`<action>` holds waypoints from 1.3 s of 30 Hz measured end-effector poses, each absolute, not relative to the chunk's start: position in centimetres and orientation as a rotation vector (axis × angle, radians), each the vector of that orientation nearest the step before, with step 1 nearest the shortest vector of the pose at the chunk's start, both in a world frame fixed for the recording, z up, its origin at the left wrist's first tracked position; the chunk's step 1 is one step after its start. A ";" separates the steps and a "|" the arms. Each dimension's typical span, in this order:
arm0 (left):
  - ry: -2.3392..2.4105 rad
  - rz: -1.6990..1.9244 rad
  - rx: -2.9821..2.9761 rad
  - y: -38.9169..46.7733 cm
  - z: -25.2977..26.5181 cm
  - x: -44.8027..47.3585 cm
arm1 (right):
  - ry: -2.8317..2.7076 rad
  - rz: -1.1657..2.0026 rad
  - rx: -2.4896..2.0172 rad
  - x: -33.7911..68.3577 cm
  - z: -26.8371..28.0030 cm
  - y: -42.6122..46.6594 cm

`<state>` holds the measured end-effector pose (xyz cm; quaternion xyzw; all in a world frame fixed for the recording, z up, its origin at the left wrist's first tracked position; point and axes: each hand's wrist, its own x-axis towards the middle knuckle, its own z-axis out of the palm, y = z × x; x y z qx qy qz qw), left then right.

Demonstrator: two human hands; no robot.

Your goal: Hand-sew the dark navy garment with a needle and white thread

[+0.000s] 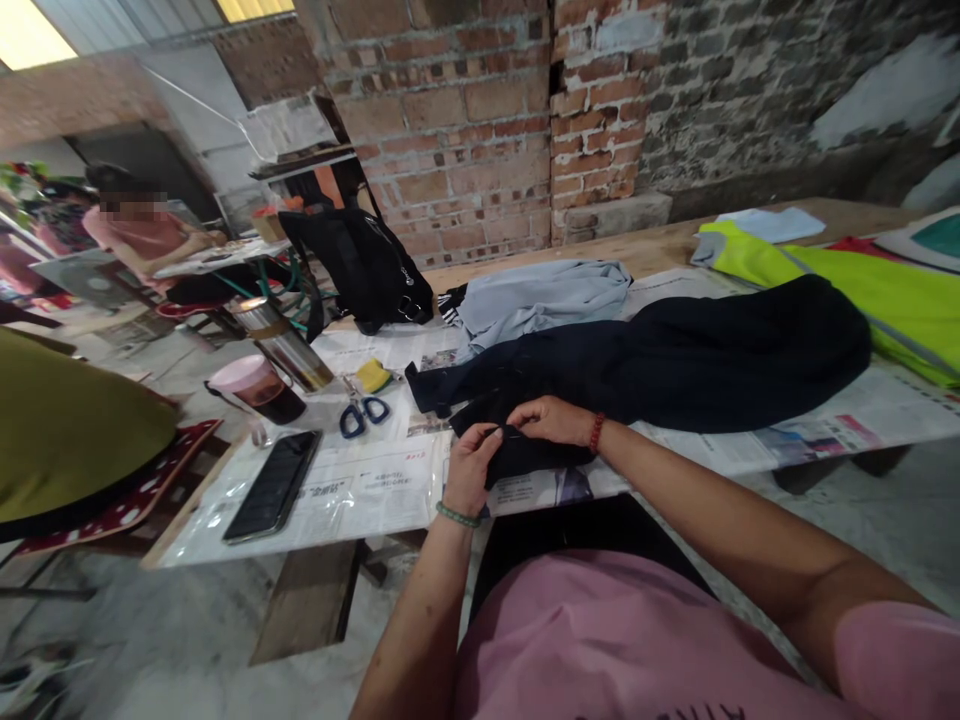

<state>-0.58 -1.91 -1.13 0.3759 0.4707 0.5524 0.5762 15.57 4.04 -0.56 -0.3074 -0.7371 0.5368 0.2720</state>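
Observation:
A dark navy garment (675,350) stretches across the newspaper-covered table, its narrower end in front of me. My left hand (474,462), with a green bead bracelet at the wrist, pinches the near edge of the dark cloth. Close beside it, my right hand (551,418), wearing a red bead bracelet, grips the same edge between thumb and fingers. The fingertips of both hands nearly meet. Whether a needle or other small thing is between them is too small to tell. Scissors (364,416) with dark blue handles lie left of the garment.
Left on the table are a phone (274,487), a cup (259,388) of dark drink, a steel flask (283,340) and a yellow item (373,375). Behind lie a black bag (360,265) and grey-blue cloth (544,298). A hi-vis garment (847,295) is at right; people sit far left.

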 end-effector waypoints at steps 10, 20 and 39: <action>1.119 1.304 0.869 -1.9 -0.9 -0.5 | -1.956 1.305 -0.849 14.9 -0.5 3.3; 1.134 1.253 1.015 -2.0 -1.3 -0.7 | -1.229 1.866 -0.772 15.7 -0.3 3.4; 1.232 1.309 1.194 -2.2 -1.2 -0.5 | -0.858 1.879 -0.969 13.7 -0.7 2.1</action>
